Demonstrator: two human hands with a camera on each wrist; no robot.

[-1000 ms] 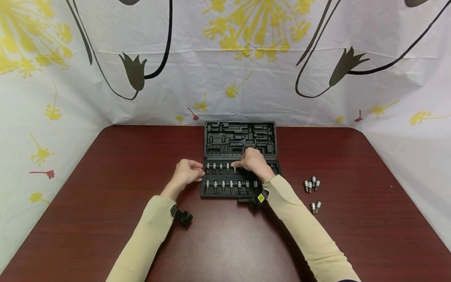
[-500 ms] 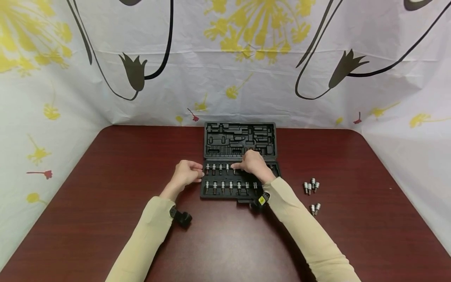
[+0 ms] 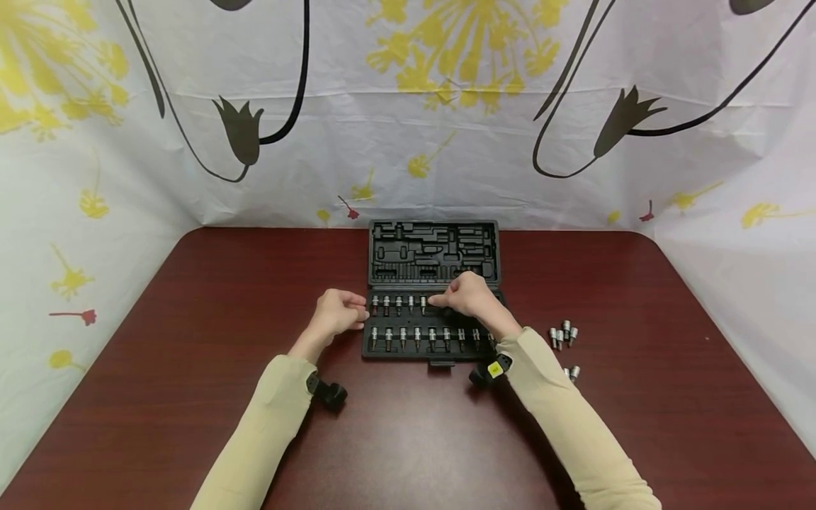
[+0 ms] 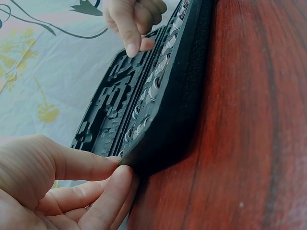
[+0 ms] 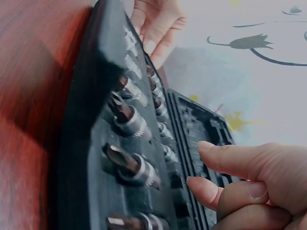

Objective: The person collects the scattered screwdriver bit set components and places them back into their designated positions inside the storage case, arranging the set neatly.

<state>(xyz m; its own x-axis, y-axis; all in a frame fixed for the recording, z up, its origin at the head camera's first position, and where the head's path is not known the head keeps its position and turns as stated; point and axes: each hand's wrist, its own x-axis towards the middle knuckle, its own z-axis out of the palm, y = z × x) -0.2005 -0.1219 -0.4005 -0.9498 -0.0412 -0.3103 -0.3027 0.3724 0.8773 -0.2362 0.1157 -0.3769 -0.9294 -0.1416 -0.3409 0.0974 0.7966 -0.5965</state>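
Head view: looking at a glossy red-brown wood-grain table (image 3: pixel 255 283), creased white flower-print sheet (image 3: pixel 357 142) behind. Got a black moulded case (image 3: pixel 401 321) open near the back, knurled metal bits (image 3: pixel 403 338) in two rows, loose bits (image 3: pixel 553 336) off right. Pinching the case's left edge with the left hand (image 3: pixel 334 312), hovering the right hand (image 3: pixel 470 296) over the upper row, thumb and forefinger slightly apart

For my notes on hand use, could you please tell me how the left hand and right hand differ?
The left hand pinches the case at its left edge; the right hand holds nothing. The left hand is beside the case; the right hand is over it. Both emerge from cream sleeves.
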